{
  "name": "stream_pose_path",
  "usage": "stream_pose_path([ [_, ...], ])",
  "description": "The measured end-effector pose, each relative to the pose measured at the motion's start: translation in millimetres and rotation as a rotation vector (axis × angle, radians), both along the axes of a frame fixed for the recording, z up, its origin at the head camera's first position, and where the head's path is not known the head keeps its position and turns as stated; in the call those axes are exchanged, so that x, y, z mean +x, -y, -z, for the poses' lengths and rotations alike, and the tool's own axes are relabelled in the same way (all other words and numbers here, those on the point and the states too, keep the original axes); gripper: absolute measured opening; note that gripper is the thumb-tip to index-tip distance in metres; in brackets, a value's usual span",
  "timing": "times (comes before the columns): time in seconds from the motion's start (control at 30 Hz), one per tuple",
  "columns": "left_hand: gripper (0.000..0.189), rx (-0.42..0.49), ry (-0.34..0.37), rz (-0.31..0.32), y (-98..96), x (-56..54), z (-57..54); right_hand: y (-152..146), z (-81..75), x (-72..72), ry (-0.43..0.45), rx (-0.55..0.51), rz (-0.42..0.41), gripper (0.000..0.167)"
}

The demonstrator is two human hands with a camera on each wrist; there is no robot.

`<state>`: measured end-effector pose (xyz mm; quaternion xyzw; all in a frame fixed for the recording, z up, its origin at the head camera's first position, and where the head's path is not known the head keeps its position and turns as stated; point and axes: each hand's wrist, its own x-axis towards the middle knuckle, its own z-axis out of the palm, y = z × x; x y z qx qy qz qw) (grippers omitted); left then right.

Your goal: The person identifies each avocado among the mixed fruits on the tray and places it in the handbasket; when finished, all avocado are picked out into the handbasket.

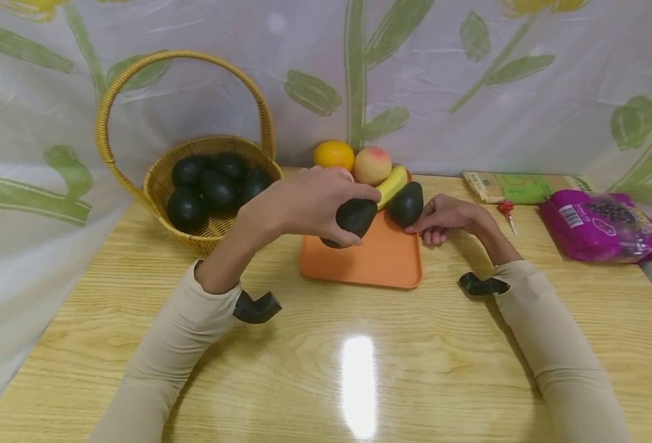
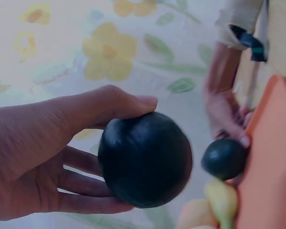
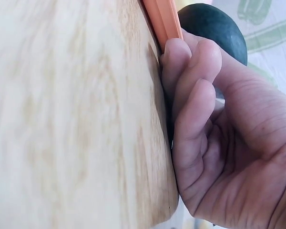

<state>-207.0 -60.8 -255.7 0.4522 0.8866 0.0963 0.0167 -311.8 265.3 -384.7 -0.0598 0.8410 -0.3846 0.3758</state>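
My left hand (image 1: pixel 309 200) holds a dark green avocado (image 1: pixel 357 216) above the orange tray (image 1: pixel 381 264). In the left wrist view the thumb lies across the top of this avocado (image 2: pixel 145 160), with fingers underneath. My right hand (image 1: pixel 448 215) pinches the tray's right edge, its fingers curled under the rim in the right wrist view. Close by its thumb, a second avocado (image 1: pixel 406 204) sits on the tray. Beside that lie a banana (image 1: pixel 390 186), a peach (image 1: pixel 373 165) and an orange (image 1: pixel 334 154). Another pinkish fruit is mostly hidden behind my left hand.
A wicker basket (image 1: pixel 154 184) with a tall handle stands at the back left, holding several avocados (image 1: pixel 219 191). On the right are a red lollipop (image 1: pixel 506 209), a green and tan packet (image 1: pixel 525 187) and a purple bag (image 1: pixel 597 227). A flowered curtain (image 1: pixel 437 123) hangs behind the table.
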Motion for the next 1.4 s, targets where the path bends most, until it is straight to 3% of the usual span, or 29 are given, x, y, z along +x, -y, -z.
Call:
stream_pose_path([
  [0.33,0.057,-0.018,0.134,-0.130,43.3,-5.6,-18.9,0.1,1.1,-0.6,0.010,-0.003,0.011,0.031],
  [0.53,0.062,-0.016,0.152,-0.167,70.3,-8.7,-25.7,0.2,0.6,0.0,0.005,-0.004,-0.002,0.030],
  [0.77,0.068,-0.079,0.159,-0.269,96.6,-9.0,-32.9,1.1,-1.0,0.7,0.004,0.001,0.006,0.031],
  [0.9,0.073,-0.144,0.197,-0.347,112.3,-13.0,-31.1,1.3,0.3,0.3,0.009,0.005,0.010,0.031],
  [1.1,0.076,-0.349,0.329,-0.491,132.1,-26.4,-23.0,1.0,1.4,1.3,-0.008,-0.006,0.002,0.033],
  [1.23,0.078,-0.436,0.407,-0.564,141.5,-38.2,-13.2,-0.1,0.9,2.3,-0.013,-0.021,-0.005,0.032],
  [1.4,0.082,-0.500,0.436,-0.660,146.4,-45.3,-3.2,-0.2,-0.6,2.0,-0.001,-0.032,-0.007,0.031],
])
